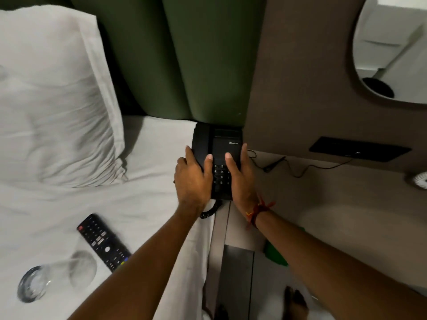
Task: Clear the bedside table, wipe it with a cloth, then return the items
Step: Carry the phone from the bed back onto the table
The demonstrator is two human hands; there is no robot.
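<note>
A black desk telephone (pixel 219 144) sits at the right edge of the white bed, against the green headboard. My left hand (pixel 193 179) grips its left side over the handset, and my right hand (pixel 242 176) grips its right side. Its coiled cord (pixel 209 212) hangs below the phone. On the sheet at the lower left lie a black TV remote (pixel 104 242) and a clear drinking glass (pixel 34 284) on its side. The beige bedside table (pixel 346 204) spreads to the right. A green cloth (pixel 275 254) shows partly below my right forearm.
A white pillow (pixel 53 95) fills the upper left. A black socket panel (pixel 359 148) is on the wall above the table, with a thin black cable (pixel 298 168) trailing on the tabletop. A small white round object (pixel 419 180) sits at the table's right edge.
</note>
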